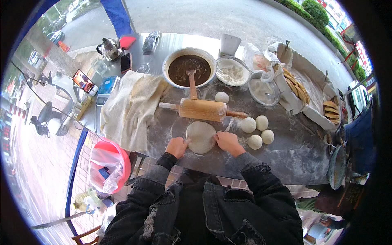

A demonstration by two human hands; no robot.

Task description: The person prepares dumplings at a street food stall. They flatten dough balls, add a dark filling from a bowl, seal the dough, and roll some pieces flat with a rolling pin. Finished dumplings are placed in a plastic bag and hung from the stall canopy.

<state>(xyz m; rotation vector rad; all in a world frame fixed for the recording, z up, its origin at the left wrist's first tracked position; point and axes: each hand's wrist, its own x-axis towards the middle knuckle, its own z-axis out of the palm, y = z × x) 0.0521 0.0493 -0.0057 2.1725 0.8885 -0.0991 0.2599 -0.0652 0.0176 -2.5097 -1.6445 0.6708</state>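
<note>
A flat round of dough (201,138) lies on the floured dark tabletop in front of me. My left hand (177,147) pinches its left edge, and my right hand (229,143) grips the right edge between thumb and fingers. Just beyond the round rests a wooden rolling pin (203,110) with a thick barrel, lying crosswise. Several dough balls (255,142) sit to the right of my right hand, and another ball (222,97) is behind the pin. Farther back, a white bowl (165,67) holds dark brown paste with a wooden spatula (192,86) in it.
Behind stand a bowl of flour (232,70) and a clear-lidded bowl (263,90). A cloth-lined tray (314,92) at right holds flat breads (297,86). At left are a beige cloth (130,110), blue scale (108,86), propped phone (83,81), kettle (110,50) and pink tub (124,161) below.
</note>
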